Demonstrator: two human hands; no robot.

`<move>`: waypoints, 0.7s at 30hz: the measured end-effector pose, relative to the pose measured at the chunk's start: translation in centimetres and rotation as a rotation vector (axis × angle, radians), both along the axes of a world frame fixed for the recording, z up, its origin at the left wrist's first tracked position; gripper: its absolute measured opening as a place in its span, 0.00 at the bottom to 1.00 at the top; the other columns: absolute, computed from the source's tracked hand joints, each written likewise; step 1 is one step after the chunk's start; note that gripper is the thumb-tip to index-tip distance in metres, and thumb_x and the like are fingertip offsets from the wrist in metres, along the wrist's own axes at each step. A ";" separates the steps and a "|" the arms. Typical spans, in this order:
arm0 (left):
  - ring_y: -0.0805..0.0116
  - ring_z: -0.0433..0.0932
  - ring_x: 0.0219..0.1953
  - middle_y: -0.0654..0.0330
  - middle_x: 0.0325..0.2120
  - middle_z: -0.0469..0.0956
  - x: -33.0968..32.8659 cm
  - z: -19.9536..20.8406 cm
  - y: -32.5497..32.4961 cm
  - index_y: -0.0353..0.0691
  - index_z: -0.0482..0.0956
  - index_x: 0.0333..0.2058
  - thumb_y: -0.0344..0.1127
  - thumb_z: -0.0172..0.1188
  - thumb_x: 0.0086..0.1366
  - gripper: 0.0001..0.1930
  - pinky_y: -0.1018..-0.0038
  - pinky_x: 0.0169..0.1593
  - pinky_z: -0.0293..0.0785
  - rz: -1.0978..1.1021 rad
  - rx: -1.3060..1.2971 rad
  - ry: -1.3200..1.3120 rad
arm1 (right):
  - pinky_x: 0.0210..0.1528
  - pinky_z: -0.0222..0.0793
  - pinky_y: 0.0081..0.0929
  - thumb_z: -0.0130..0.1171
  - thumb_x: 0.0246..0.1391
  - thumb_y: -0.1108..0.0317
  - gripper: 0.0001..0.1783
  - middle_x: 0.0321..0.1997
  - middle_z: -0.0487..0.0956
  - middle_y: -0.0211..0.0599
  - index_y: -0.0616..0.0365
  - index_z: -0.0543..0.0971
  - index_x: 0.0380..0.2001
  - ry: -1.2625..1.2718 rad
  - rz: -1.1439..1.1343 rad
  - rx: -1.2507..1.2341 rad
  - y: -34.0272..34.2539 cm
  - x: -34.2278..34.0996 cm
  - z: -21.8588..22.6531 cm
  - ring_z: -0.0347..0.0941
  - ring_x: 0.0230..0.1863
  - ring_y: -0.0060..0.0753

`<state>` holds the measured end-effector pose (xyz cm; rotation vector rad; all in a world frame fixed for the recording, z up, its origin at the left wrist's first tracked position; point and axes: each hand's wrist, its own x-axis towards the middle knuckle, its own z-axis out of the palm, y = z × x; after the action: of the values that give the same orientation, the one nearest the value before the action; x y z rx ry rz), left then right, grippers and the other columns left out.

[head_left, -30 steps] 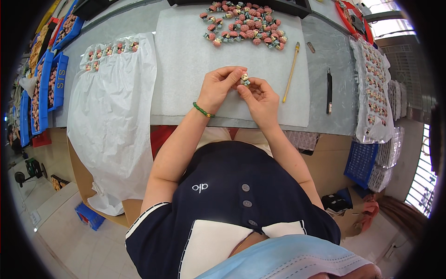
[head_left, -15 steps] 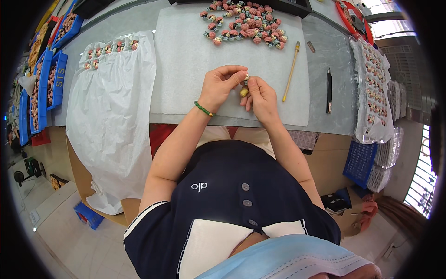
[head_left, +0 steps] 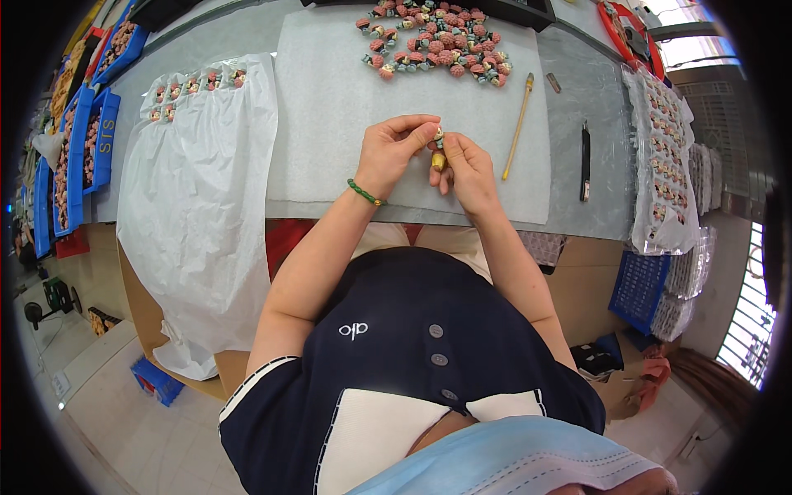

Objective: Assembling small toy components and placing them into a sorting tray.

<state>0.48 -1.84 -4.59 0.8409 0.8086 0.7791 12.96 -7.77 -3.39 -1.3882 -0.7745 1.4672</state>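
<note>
A small painted figurine [head_left: 439, 142] is held upright between my two hands above the white sheet. The thumb and forefinger of my left hand [head_left: 391, 155] pinch its head from the left; a green bead bracelet circles that wrist. My right hand [head_left: 471, 172] is closed about the figurine's lower part from the right, thumb uppermost. A gold-coloured, cup-like piece [head_left: 438, 161] shows at the figurine's lower end, beside the right fingers; whether it is joined to the figurine I cannot tell. Farther off lies a loose heap of pink-headed figurines [head_left: 445, 41].
A thin yellow stick brush [head_left: 518, 125] and a black pen-like tool [head_left: 585, 161] lie to the right. Left is a tray of figurines [head_left: 191, 86] partly under white film [head_left: 198, 190]; another filled tray [head_left: 667, 161] stands far right. Blue bins [head_left: 101, 140] line the left side.
The figurine and gold piece have turned from a slant to nearly upright, so the gold end shows more. My right hand has shifted slightly; the left hand has barely moved.
</note>
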 end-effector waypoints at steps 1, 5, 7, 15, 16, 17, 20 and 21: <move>0.81 0.70 0.28 0.64 0.27 0.75 0.0 0.3 0.0 0.33 0.76 0.38 0.31 0.55 0.57 0.11 0.86 0.30 0.65 0.000 -0.011 0.021 | 0.15 0.57 0.11 0.39 0.59 0.59 0.18 0.20 0.69 0.31 0.64 0.71 0.33 0.000 0.000 0.001 -0.1 0.0 0.1 0.65 0.16 0.18; 0.81 0.67 0.26 0.65 0.27 0.75 -0.3 0.2 0.0 0.32 0.75 0.38 0.32 0.55 0.57 0.12 0.86 0.29 0.64 -0.008 -0.037 0.008 | 0.23 0.66 0.17 0.38 0.59 0.61 0.18 0.26 0.72 0.38 0.66 0.70 0.37 0.138 -0.072 0.024 -0.3 0.1 0.4 0.71 0.24 0.27; 0.81 0.67 0.26 0.65 0.27 0.74 -0.3 -0.2 0.2 0.32 0.75 0.39 0.32 0.55 0.57 0.12 0.85 0.29 0.64 -0.012 -0.051 -0.016 | 0.25 0.67 0.18 0.38 0.59 0.61 0.18 0.27 0.73 0.39 0.67 0.69 0.39 0.145 -0.084 0.039 -0.4 0.1 0.4 0.72 0.26 0.29; 0.80 0.68 0.27 0.64 0.29 0.75 -0.3 0.1 0.0 0.32 0.74 0.40 0.30 0.53 0.58 0.11 0.84 0.31 0.66 -0.039 -0.060 -0.083 | 0.28 0.70 0.18 0.46 0.56 0.66 0.14 0.29 0.75 0.42 0.70 0.70 0.37 0.044 -0.119 0.112 -0.4 -0.3 0.2 0.74 0.27 0.27; 0.80 0.68 0.27 0.63 0.29 0.75 -0.3 -0.1 -0.1 0.33 0.74 0.40 0.29 0.53 0.59 0.11 0.84 0.32 0.67 -0.052 -0.034 -0.090 | 0.28 0.70 0.18 0.46 0.56 0.66 0.14 0.29 0.75 0.42 0.70 0.70 0.37 0.044 -0.120 0.112 -0.5 -0.4 0.2 0.74 0.27 0.27; 0.80 0.69 0.28 0.63 0.30 0.75 -0.3 -0.3 -0.1 0.33 0.74 0.40 0.29 0.52 0.59 0.11 0.84 0.32 0.67 -0.065 -0.007 -0.097 | 0.28 0.71 0.17 0.47 0.56 0.67 0.14 0.29 0.75 0.41 0.70 0.71 0.36 0.046 -0.144 0.120 -0.6 -0.5 0.2 0.74 0.26 0.27; 0.80 0.69 0.29 0.62 0.30 0.75 -0.4 -0.2 -0.1 0.33 0.74 0.40 0.28 0.52 0.59 0.10 0.84 0.33 0.68 -0.073 -0.001 -0.099 | 0.27 0.71 0.16 0.47 0.55 0.67 0.13 0.28 0.75 0.41 0.70 0.71 0.35 0.052 -0.167 0.130 -0.7 -0.7 0.4 0.74 0.25 0.27; 0.80 0.69 0.29 0.62 0.30 0.75 -0.4 -0.3 -0.1 0.33 0.74 0.40 0.28 0.52 0.59 0.10 0.84 0.33 0.68 -0.073 -0.001 -0.099 | 0.27 0.71 0.16 0.47 0.56 0.67 0.13 0.27 0.75 0.41 0.70 0.71 0.35 0.053 -0.167 0.132 -0.7 -0.7 0.4 0.74 0.24 0.27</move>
<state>0.08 -1.94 -4.86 0.8203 0.6868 0.7498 12.27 -8.46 -2.99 -1.2778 -0.6922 1.2946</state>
